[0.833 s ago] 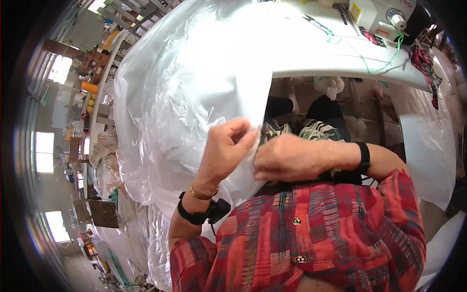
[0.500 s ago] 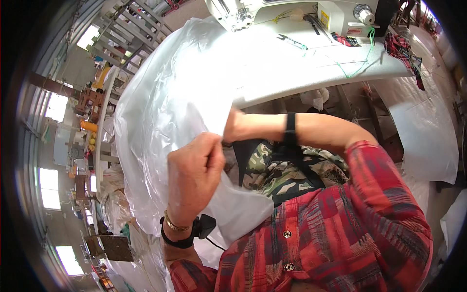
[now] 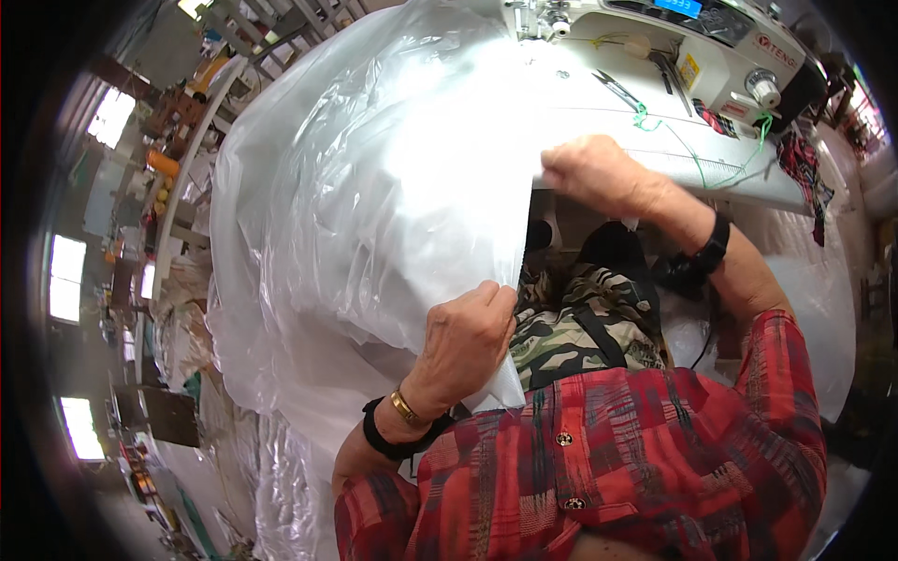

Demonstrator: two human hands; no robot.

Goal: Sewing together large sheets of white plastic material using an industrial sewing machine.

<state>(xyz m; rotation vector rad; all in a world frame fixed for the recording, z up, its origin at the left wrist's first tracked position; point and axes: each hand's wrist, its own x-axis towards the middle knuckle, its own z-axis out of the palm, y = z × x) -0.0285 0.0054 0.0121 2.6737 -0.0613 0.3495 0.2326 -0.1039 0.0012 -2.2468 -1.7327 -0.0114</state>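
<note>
A large translucent white plastic sheet (image 3: 374,178) spreads over the left of the machine table and hangs down beside my lap. Its right edge runs taut between both fists. My left hand (image 3: 468,341) is closed on that edge close to my body. Farther out, my right hand (image 3: 603,176) pinches the edge at the table's front, its fingertips partly turned out of sight. The white sewing machine (image 3: 697,47) stands beyond, its needle area (image 3: 552,23) just past the sheet's upper right corner.
On the white table (image 3: 655,140) lie thread snips (image 3: 617,92), a loose green thread (image 3: 697,159) and plaid cloth scraps (image 3: 800,168). A grey rack (image 3: 299,23) stands at the far left. Cluttered shelving lines the left wall. More clear plastic (image 3: 804,290) hangs at the right.
My hands were close together and have drawn apart along the sheet's edge. The right moved outward and right, straightening the edge; the left moved right and slightly nearer. The view has shifted too.
</note>
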